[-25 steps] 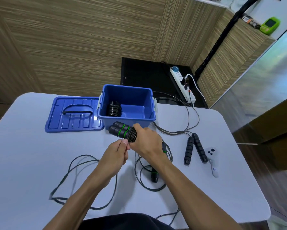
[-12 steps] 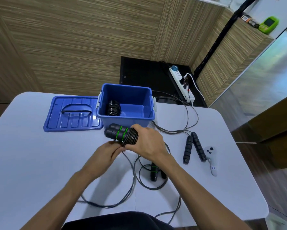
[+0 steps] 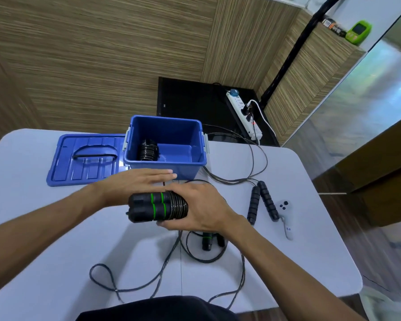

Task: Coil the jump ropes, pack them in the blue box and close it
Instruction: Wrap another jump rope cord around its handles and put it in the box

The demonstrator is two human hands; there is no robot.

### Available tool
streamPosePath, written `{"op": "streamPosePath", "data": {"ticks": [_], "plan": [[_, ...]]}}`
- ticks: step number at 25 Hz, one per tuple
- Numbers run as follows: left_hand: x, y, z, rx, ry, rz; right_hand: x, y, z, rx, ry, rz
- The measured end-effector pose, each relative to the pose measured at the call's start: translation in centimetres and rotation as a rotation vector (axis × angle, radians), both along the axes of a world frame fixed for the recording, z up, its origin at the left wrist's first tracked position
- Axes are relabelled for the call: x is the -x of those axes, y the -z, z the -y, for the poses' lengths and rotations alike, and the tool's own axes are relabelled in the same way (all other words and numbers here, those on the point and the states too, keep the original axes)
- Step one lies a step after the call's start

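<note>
My right hand (image 3: pixel 202 209) grips a pair of black handles with green rings (image 3: pixel 148 207), held side by side above the table, with rope wound around their right end. My left hand (image 3: pixel 134 184) reaches behind the handles with its fingers stretched flat; whether it pinches the rope is hidden. The loose rope (image 3: pixel 162 272) trails down onto the table in front of me. The open blue box (image 3: pixel 164 164) stands just beyond my hands with one coiled black rope (image 3: pixel 148 151) inside. Its blue lid (image 3: pixel 83 158) lies flat to the left. Another rope with black foam handles (image 3: pixel 262 205) lies at the right.
A further pair of black handles with green rings (image 3: pixel 210 242) lies under my right wrist inside a rope loop. A white controller (image 3: pixel 286 218) rests near the table's right edge. Beyond the table, a power strip (image 3: pixel 243 114) sits on a black floor mat.
The handles have come lower and nearer to me. My left hand has gone from under the handles to behind them, fingers now flat. The loose rope on the table has shifted toward the middle.
</note>
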State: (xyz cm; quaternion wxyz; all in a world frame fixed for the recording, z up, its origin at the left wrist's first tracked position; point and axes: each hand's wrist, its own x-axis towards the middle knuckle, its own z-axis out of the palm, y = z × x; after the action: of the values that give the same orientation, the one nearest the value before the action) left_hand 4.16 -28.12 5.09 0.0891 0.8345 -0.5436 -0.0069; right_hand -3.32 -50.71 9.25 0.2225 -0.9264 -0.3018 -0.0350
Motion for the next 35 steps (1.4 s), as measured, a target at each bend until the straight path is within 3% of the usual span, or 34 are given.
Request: {"op": "streamPosePath", "data": {"ticks": [5,10,11,14,18,23,26,35], "plan": [[-1.0,-2.5,2.7,-0.232,0.174,0.172,-0.2,0.5,0.5,0.222,-0.037,0.059],[0.3,-5.4,4.7,-0.64,-0.137,-0.111,0.8,2.6,-0.3,0.379,-0.024,0.045],[0.7,-5.7,5.2,-0.685,-0.189,-0.09,1.1,2.9,-0.8,0.401,-0.013,0.042],[1.9,-6.5,6.3,-0.746,-0.303,0.088,0.9,2.8,-1.9,0.457,0.113,-0.008],[3.0,-7.6,7.5,-0.73,-0.523,-0.018,-0.1,1.6,-2.9,0.487,0.243,-0.031],[5.3,-7.8,8.5,-0.602,-0.744,0.019,-1.5,1.7,-3.8,0.399,0.391,-0.021],[7.3,-6.8,10.1,-0.486,-0.9,0.017,-2.7,1.4,-3.5,0.448,0.391,-0.06],[10.3,-4.6,8.9,0.209,-1.124,-0.212,-2.5,1.8,-2.2,0.272,0.485,-0.047]]}}
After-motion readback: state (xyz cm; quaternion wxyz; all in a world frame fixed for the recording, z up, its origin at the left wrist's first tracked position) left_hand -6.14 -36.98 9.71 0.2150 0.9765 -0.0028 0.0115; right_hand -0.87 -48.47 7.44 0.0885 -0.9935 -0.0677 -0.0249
